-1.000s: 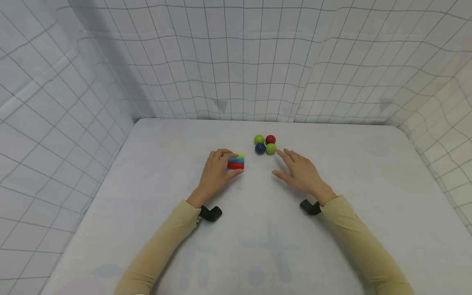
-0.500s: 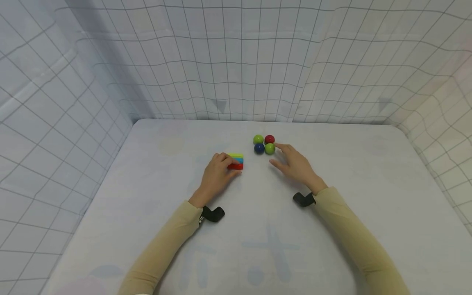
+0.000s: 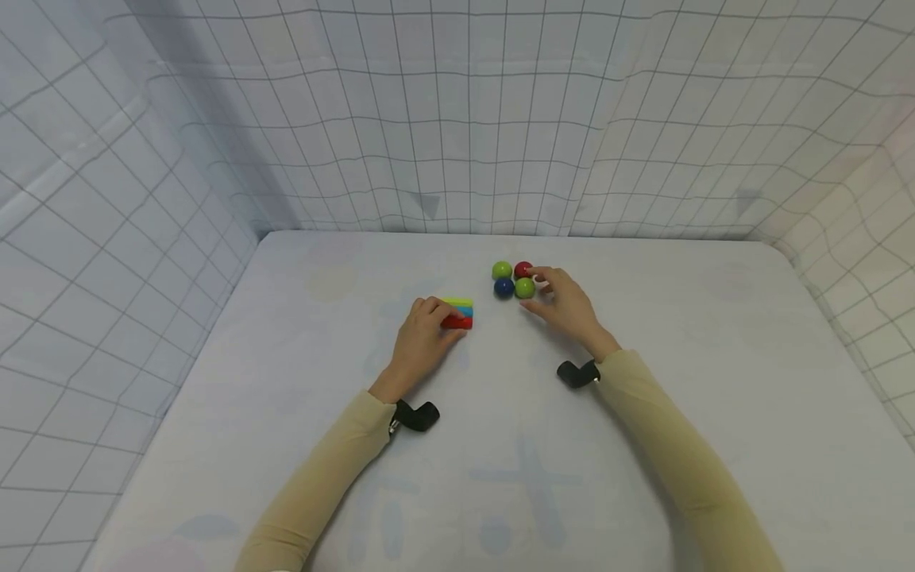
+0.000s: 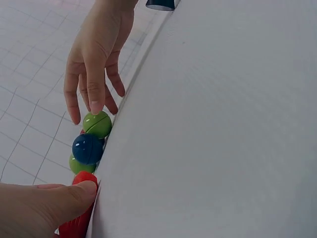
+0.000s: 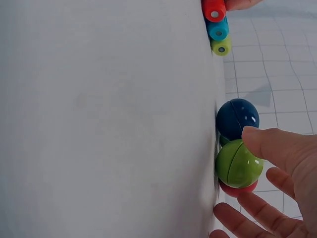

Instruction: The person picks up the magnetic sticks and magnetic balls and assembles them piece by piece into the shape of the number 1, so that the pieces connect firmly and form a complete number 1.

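A red rod (image 3: 461, 323), a blue rod (image 3: 466, 311) and a yellow-green rod (image 3: 457, 302) lie side by side on the table in the head view. My left hand (image 3: 418, 338) pinches the red rod (image 4: 74, 225), its thumb on the near side. To the right, a near green ball (image 3: 525, 288), a dark blue ball (image 3: 503, 288), a red ball (image 3: 523, 269) and a far green ball (image 3: 502, 270) form a tight square. My right hand (image 3: 568, 308) spreads its thumb and fingers around the right side of the near green ball (image 5: 238, 166); contact is unclear.
The white table (image 3: 500, 413) has faint grey-blue marks near the front. White grid-patterned curtains (image 3: 457, 119) hang behind it and at both sides. A black wrist camera (image 3: 418, 416) sits at the left cuff, and another camera (image 3: 576, 374) at the right.
My right hand has moved forward and left to the balls, its fingers bending more. My left hand's fingers have come down from over the rods onto the red one. The balls stay put.
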Demonstrator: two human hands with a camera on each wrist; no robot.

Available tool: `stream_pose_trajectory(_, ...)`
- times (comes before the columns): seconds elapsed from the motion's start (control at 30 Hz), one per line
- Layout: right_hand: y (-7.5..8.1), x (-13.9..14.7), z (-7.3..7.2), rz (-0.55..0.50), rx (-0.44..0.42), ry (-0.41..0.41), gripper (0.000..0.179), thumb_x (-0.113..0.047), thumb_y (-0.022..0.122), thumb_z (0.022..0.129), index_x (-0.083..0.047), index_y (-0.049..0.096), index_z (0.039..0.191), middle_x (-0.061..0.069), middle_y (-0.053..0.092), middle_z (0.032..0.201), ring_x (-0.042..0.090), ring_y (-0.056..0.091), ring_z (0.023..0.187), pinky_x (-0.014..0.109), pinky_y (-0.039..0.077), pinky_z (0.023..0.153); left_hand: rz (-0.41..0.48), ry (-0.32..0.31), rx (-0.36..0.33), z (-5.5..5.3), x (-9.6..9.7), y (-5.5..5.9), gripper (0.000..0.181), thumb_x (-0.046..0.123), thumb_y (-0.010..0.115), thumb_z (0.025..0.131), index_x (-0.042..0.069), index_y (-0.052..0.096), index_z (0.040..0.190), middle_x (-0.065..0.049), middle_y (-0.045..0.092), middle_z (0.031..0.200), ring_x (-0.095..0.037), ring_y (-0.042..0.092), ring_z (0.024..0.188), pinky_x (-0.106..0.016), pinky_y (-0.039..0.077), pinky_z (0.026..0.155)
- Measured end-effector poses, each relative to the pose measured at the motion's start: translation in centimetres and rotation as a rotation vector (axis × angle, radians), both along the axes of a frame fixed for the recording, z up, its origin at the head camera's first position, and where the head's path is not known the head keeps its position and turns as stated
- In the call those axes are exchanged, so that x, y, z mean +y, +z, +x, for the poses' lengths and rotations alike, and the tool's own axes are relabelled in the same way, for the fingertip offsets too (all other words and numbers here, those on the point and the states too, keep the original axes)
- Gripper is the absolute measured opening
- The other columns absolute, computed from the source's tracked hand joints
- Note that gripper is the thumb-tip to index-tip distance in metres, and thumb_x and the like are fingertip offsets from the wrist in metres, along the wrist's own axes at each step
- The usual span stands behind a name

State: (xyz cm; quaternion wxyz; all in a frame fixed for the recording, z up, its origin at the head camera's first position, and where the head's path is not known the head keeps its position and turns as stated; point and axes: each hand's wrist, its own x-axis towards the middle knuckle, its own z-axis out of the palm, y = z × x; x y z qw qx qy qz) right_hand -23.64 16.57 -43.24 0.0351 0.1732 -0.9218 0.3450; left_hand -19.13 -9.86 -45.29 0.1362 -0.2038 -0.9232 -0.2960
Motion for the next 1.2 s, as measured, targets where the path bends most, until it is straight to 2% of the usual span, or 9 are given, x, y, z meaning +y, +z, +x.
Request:
stream_pose_trajectory(0.33,0.1,-0.2,-0.6,-0.016,-0.015,-0.017,0.052,-0.024,0.076,0.083,-0.006,0.053,0.127,0.017,0.056,0.113,0.032,0.058,0.1,0.047,0.045,0.083,0.038,0.002,0.016,0.0,-0.2,-0.2,0.021,0.017,0.077,0.081,0.007,0.068,0.097,-0.006,0.059,0.096,-0.023,0.048,0.089,-0.034,0.047,0.077)
stream_pose_trajectory(0.8,-0.1,-0.5,-1.2,0.013,-0.041,-0.045,0.047,-0.027,0.076,0.082,-0.01,0.058,0.122,0.013,0.058,0.108,0.029,0.057,0.097,0.044,0.045,0.08,0.107,-0.031,0.001,-0.2,-0.3,-0.7,0.024,0.017,0.079,0.079,0.005,0.067,0.095,-0.005,0.056,0.086,-0.019,0.048,0.08,-0.031,0.043,0.069)
stream_pose_trajectory(1.2,-0.4,-0.4,-1.4,0.023,-0.069,-0.067,0.044,-0.029,0.077,0.081,-0.01,0.058,0.116,0.013,0.062,0.108,0.029,0.057,0.098,0.046,0.044,0.082,0.178,-0.024,-0.07,-0.1,-0.4,-0.8,0.024,0.016,0.081,0.077,0.004,0.066,0.092,-0.005,0.054,0.084,-0.018,0.049,0.073,-0.029,0.043,0.065)
